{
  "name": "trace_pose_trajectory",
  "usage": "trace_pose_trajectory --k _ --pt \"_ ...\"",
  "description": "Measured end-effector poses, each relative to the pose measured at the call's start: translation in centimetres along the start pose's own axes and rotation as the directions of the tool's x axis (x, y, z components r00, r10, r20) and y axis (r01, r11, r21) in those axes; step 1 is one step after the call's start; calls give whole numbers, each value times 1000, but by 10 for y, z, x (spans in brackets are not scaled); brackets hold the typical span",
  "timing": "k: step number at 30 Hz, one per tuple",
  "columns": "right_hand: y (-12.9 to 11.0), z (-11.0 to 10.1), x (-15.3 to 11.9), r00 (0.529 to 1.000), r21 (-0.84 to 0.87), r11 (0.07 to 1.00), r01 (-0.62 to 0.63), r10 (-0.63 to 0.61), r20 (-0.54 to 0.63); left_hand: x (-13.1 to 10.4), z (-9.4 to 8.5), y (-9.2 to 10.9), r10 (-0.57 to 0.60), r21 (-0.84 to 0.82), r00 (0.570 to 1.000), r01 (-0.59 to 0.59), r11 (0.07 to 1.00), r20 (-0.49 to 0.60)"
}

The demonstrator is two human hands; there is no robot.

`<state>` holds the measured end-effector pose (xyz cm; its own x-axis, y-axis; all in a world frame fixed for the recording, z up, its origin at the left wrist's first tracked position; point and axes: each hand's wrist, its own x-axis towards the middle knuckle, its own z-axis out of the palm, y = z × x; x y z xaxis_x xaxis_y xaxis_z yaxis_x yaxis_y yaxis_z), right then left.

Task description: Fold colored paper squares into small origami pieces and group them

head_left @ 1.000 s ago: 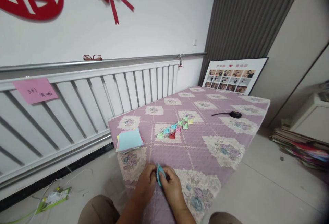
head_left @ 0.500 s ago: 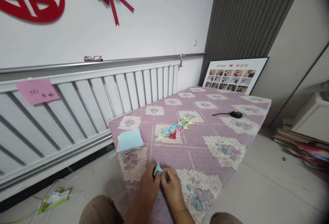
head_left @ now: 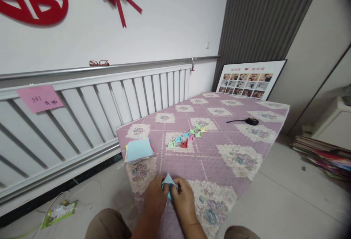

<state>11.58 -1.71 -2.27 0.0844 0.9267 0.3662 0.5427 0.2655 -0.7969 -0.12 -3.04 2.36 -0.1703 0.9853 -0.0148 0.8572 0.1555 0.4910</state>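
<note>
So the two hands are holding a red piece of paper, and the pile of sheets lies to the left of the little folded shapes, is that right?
Not quite: the piece of paper in the left hand and right hand is light blue, not red, as the head view shows. The pile of sheets does lie to the left of the little folded shapes.

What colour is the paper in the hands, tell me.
The paper is light blue; the head view shows it.
</note>
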Motion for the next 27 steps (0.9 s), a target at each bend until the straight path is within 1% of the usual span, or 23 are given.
trace_pose_trajectory --k 4,8,15,18,22,25,27 --pt "-5 -2 0 999 -59 998 -34 34 -4 2 0 -2 38 39 999 -39 998 9" --pt "-11 -4 0 998 -165 985 -55 58 12 5 -1 -9 76 106 996 -79 991 36" --pt "-15 -1 -1 996 -334 942 -30 58 72 6 4 -23 131 185 989 -140 973 62" --pt "-18 -2 -1 994 -377 926 -17 56 93 4 3 -23 160 186 984 -173 967 84" --pt "-21 -5 -2 993 -431 902 -2 51 102 1 -4 -17 203 208 971 -227 952 128" --pt "-23 -5 -2 993 -455 890 5 50 109 -1 -9 -14 271 218 950 -300 929 153" --pt "-24 -5 -2 993 -463 886 11 47 112 -2 -9 -15 295 223 940 -329 918 172"
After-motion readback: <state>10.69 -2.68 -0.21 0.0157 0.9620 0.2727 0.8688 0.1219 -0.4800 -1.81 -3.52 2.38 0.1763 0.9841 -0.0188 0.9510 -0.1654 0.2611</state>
